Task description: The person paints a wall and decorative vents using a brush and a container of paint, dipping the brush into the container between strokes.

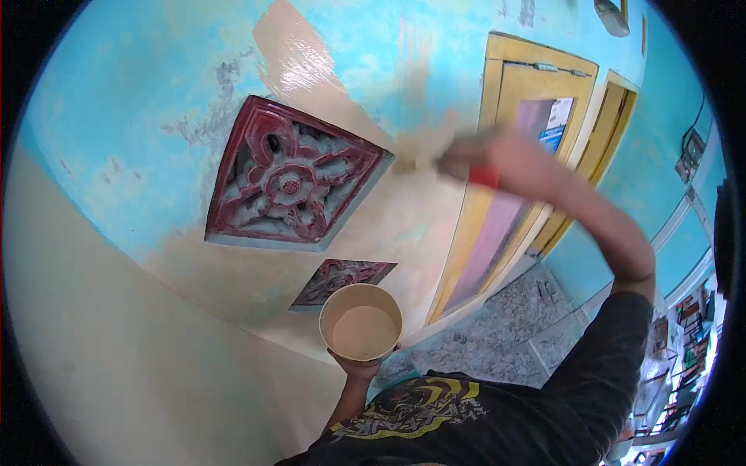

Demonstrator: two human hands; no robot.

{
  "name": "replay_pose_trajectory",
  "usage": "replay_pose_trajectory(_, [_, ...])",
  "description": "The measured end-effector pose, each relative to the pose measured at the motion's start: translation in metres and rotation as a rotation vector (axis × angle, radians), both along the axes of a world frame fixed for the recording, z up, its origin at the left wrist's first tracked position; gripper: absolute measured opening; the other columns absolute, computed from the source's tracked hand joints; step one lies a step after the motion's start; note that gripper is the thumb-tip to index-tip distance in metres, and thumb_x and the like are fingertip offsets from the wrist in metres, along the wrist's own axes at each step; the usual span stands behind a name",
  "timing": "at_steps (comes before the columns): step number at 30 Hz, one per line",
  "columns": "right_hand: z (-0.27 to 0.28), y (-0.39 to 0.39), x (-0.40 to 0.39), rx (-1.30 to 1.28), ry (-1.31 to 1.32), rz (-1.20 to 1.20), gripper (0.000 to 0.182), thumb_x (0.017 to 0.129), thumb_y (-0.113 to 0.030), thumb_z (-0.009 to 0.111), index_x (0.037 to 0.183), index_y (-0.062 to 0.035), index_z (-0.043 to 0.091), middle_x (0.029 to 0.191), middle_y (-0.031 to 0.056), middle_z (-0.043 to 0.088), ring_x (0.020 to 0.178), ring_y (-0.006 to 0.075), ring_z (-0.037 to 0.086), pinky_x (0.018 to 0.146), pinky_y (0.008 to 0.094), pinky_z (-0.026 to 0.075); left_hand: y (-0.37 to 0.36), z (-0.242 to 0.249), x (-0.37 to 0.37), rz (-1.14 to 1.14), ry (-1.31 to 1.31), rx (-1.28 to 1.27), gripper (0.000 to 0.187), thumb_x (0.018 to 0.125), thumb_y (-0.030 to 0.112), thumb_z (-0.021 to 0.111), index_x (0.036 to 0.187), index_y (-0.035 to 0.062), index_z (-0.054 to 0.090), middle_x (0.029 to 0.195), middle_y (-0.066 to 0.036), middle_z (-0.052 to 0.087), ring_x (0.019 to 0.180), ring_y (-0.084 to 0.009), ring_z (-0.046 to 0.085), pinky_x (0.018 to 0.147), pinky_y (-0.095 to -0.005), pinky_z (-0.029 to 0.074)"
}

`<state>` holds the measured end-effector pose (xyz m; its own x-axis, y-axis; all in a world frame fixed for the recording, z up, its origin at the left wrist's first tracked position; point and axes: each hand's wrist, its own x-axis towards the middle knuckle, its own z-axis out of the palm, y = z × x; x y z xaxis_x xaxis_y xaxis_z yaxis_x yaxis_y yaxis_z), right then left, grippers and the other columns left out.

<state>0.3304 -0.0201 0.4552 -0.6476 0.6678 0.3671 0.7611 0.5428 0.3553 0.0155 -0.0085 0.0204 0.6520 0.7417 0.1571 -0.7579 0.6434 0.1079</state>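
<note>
My left hand holds a round bucket from below, its thumb and fingers showing at the sides. Cream-beige paint fills part of the bucket. Raised toward the wall, my right hand is closed round a paintbrush with a red handle; motion blurs both. The pale bristles are close to the wall by the right corner of a red-and-grey carved vent block. Whether the bristles touch the wall cannot be made out.
Turquoise wall carries wet beige strokes above the vent. A second carved vent sits lower, behind the bucket. A yellow-framed door stands to the right, over a grey patterned floor. Furniture shows at far right.
</note>
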Motion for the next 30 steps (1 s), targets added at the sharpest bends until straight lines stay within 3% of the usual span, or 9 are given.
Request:
replay_pose_trajectory(3, [0.072,0.0,0.01,0.202,0.131,-0.074,0.029,0.086,-0.006,0.069,0.116,-0.0053,0.068,0.11,0.0104,0.071,0.101,0.0278,0.071,0.086,0.0383,0.058,0.0,0.001,0.004,-0.016,0.001,0.013,0.105,0.081,0.073,0.062,0.158,0.0168,0.019,0.156,-0.027,0.027,0.137,-0.0578,0.032,0.098,-0.0793,0.038])
replay_pose_trajectory(7, [0.109,-0.032,-0.036,0.596,0.101,-0.155,0.016,0.092,-0.019,0.072,0.103,-0.0081,0.077,0.095,0.0097,0.077,0.072,0.0217,0.073,0.066,0.0304,0.059,0.002,-0.002,0.006,-0.03,0.012,0.024,0.105,0.08,0.074,0.062,0.158,0.0165,0.019,0.155,-0.027,0.027,0.137,-0.0573,0.033,0.097,-0.0783,0.039])
replay_pose_trajectory(11, [0.033,-0.005,-0.003,0.588,-0.265,-0.068,0.033,0.083,-0.004,0.071,0.115,0.0008,0.066,0.121,0.0152,0.068,0.111,0.0278,0.069,0.086,0.0364,0.06,0.004,-0.005,0.009,-0.044,0.012,0.018,0.106,0.08,0.074,0.061,0.158,0.0162,0.019,0.155,-0.028,0.028,0.137,-0.0569,0.034,0.097,-0.0773,0.04])
replay_pose_trajectory(14, [-0.031,-0.012,-0.02,0.228,-0.316,-0.019,0.025,0.085,-0.008,0.07,0.109,-0.0011,0.067,0.114,0.0162,0.069,0.101,0.0253,0.072,0.073,0.0333,0.063,0.006,-0.006,0.011,-0.048,0.009,0.028,0.106,0.08,0.075,0.061,0.158,0.016,0.019,0.155,-0.028,0.028,0.137,-0.0565,0.034,0.097,-0.0765,0.04])
replay_pose_trajectory(17, [-0.009,-0.03,-0.031,0.141,-0.074,0.06,0.02,0.085,-0.01,0.07,0.103,-0.0021,0.068,0.106,0.0109,0.071,0.093,0.022,0.073,0.072,0.032,0.062,0.006,-0.008,0.014,-0.05,0.012,0.035,0.106,0.08,0.075,0.06,0.158,0.0158,0.019,0.154,-0.029,0.029,0.137,-0.0562,0.034,0.097,-0.0757,0.041])
replay_pose_trajectory(21, [0.064,-0.029,-0.015,0.716,-0.007,-0.053,0.028,0.086,-0.01,0.072,0.113,-0.0039,0.07,0.113,0.0105,0.072,0.1,0.0234,0.072,0.077,0.0323,0.061,0.005,-0.01,0.018,-0.059,0.026,0.044,0.107,0.08,0.076,0.06,0.158,0.0155,0.019,0.154,-0.029,0.029,0.137,-0.0557,0.035,0.097,-0.0747,0.042])
replay_pose_trajectory(24, [0.026,0.004,0.011,0.681,-0.216,-0.076,0.028,0.087,-0.011,0.072,0.114,-0.0034,0.069,0.113,0.0118,0.072,0.1,0.0249,0.073,0.078,0.0335,0.062,0.006,-0.015,0.018,-0.045,0.047,0.042,0.106,0.08,0.076,0.06,0.158,0.0153,0.019,0.153,-0.029,0.03,0.137,-0.0553,0.035,0.097,-0.0743,0.042])
replay_pose_trajectory(27, [-0.027,0.0,0.002,0.474,-0.151,0.043,0.023,0.087,-0.012,0.073,0.108,-0.0024,0.069,0.106,0.0136,0.072,0.092,0.0219,0.074,0.062,0.0286,0.063,0.009,-0.019,0.02,-0.035,0.045,0.047,0.106,0.08,0.076,0.06,0.158,0.0152,0.02,0.153,-0.029,0.031,0.138,-0.0552,0.034,0.096,-0.0744,0.042])
replay_pose_trajectory(30, [-0.038,-0.018,-0.013,0.076,0.051,-0.028,0.026,0.089,-0.014,0.073,0.11,-0.002,0.067,0.104,0.0113,0.071,0.087,0.0228,0.073,0.066,0.035,0.061,0.004,-0.013,0.02,-0.085,-0.008,0.023,0.107,0.079,0.075,0.062,0.157,0.0149,0.021,0.153,-0.028,0.031,0.138,-0.0553,0.034,0.097,-0.0746,0.042])
